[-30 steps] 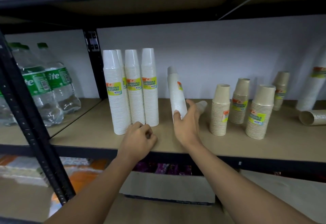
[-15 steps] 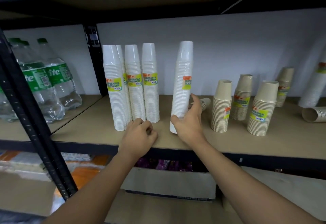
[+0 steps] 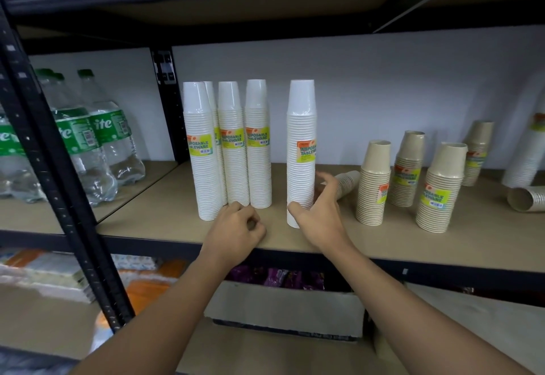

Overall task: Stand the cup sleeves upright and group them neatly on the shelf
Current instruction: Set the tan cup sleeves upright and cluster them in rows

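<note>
1. A wooden shelf [image 3: 165, 221] in a dark metal frame is seen, with a white wall behind it.
2. Clear water bottles [image 3: 115, 138] with green labels are stood on the neighbouring shelf to the left.
3. Four white cup sleeves [image 3: 230, 150] are grouped upright at the left end of the shelf, touching one another.
4. A fifth white sleeve [image 3: 301, 153] is stood upright near the front edge, apart from the group and to its right.
5. Four shorter brown cup stacks [image 3: 373, 185] are set upright further right, loosely spaced.
6. A brown sleeve [image 3: 528, 202] is laid on its side at the far right, and a small stack [image 3: 348, 181] is laid down behind the fifth sleeve.
7. The right hand [image 3: 320, 212] is held wide, fingers spread and blurred, with the thumb against the fifth sleeve's base.
8. The left hand [image 3: 236, 231] is rested on the shelf's front edge, curled into a loose fist, and nothing is held in it.
</note>
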Demonstrator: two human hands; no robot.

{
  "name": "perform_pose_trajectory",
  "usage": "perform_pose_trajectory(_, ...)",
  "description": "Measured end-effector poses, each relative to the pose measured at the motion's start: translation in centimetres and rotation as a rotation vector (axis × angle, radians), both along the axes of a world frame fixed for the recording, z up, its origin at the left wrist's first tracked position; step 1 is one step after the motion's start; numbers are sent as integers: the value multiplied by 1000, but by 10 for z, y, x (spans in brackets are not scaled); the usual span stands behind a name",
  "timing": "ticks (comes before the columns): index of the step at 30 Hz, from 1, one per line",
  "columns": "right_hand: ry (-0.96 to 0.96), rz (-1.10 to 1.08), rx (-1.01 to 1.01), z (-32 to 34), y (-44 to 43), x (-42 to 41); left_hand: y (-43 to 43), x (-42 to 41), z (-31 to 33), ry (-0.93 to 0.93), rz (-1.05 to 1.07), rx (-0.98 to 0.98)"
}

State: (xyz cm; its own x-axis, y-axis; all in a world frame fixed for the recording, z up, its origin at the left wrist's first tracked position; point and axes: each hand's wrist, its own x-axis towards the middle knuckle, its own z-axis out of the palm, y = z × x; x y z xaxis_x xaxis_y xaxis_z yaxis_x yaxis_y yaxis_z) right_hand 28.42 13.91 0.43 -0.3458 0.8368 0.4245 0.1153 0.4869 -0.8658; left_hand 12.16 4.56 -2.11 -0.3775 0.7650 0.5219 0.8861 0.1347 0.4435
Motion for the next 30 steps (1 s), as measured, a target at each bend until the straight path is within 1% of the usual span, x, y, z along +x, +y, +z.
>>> perform_pose_trajectory(5, -31, 14, 69, -2, -6, -8, -25, -12, -2, 46, 44, 118)
perform_pose_trajectory(7, -30, 36, 88, -4, -12, -17, -36, -24, -4, 76, 101, 157)
perform_pose_trajectory(10, -23, 82, 63, -3, -23, -32, -51, -47, -5, 100, 221, 178)
perform_pose_trajectory(12, -26, 96, 57, -5, -26, -44, -58, -63, -6, 98, 286, 166)
perform_pose_trajectory(15, -38, 100, 60, -5, -30, -62, -63, -85, -4, 88, 362, 75)
perform_pose_trajectory(19, -56, 95, 72, -2, -30, -78, -61, -110, 1, 16, 376, -5)
perform_pose_trajectory(23, -70, 113, 75, -2, -30, -90, -52, -117, 4, -30, 369, -17)
perform_pose_trajectory(27, -99, 109, 65, -5, -28, -94, -49, -116, -2, 41, 409, -17)
perform_pose_trajectory(30, -124, 103, 78, -5, -27, -96, -50, -117, -5, 46, 412, 0)
